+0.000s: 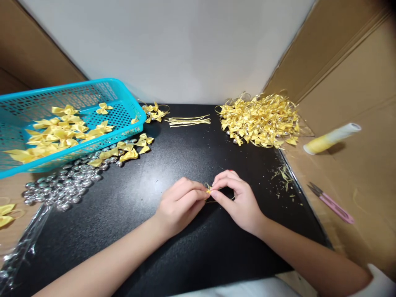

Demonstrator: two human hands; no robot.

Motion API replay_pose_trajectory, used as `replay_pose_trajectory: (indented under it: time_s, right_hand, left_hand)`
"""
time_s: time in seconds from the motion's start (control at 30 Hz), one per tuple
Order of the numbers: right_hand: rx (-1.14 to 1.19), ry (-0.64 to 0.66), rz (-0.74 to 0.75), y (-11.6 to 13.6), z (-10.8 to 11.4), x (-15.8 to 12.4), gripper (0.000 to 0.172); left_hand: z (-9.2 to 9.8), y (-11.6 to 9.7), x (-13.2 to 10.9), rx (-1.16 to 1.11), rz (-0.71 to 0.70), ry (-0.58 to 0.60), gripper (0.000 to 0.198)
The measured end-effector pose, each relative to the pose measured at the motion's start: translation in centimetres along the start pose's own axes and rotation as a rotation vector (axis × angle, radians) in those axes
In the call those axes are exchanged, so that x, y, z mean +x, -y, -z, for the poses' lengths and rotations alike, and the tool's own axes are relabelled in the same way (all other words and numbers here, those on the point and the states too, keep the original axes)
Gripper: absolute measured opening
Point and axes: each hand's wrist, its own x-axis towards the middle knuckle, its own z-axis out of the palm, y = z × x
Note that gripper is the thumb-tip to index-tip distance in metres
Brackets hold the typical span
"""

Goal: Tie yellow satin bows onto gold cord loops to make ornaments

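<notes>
My left hand [179, 204] and my right hand [238, 200] meet over the middle of a black mat [148, 231]. Both pinch a small yellow ribbon bow [208, 189] with a thin gold cord loop between their fingertips. The bow is mostly hidden by the fingers. Both wrists rest low on the mat.
A blue plastic basket [123, 123] with yellow bows stands at the left. Silver beads [62, 185] and loose bows [126, 152] lie beside it. Cut gold cords [188, 120] lie at the back. A heap of finished bows [262, 119] is back right. A thread spool [331, 138] and pink snips [332, 204] lie at the right.
</notes>
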Motion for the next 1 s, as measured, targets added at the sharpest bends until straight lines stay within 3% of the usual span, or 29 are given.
replay_pose_trajectory:
  time_s: [0.37,0.5,0.67,1.0]
  right_hand:
    - [0.064,0.046,-0.041,-0.6,-0.3,0.1,0.013]
    - [-0.104,0.118,-0.025,-0.8,0.2,0.3,0.013]
    - [-0.217,0.225,0.112,-1.1,0.7,0.3,0.014]
    - [-0.289,0.289,0.157,-1.5,0.6,0.1,0.014]
  left_hand:
    - [-0.1,0.2,0.1,0.039,-0.002,0.036,0.012]
    - [0.0,0.7,0.0,0.03,-0.003,0.127,0.011]
    - [0.2,1.2,-0.5,0.001,-0.054,0.279,0.01]
    - [0.3,1.3,-0.8,0.033,-0.047,0.378,0.012]
